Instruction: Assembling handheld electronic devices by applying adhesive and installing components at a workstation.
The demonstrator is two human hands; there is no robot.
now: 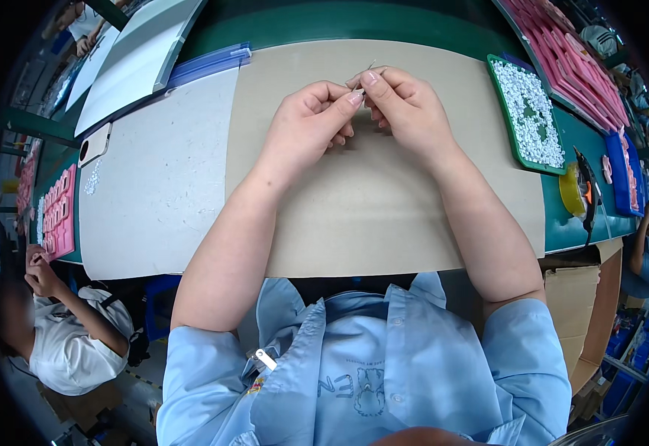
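Both my hands meet over the far part of the beige board, fingertips nearly touching. My left hand is closed, thumb and forefinger pinched together. Beside it, my right hand pinches in the same way. Between the fingertips runs a thin, dark, wire-like piece, its tip poking out past the right thumb. Most of that piece is hidden by the fingers, and its exact kind is too small to tell.
At the right stands a green tray of small white pieces, near pink trays, yellow tape, a black-and-orange tool and a blue bin. A phone lies left. A co-worker in white sits at the left.
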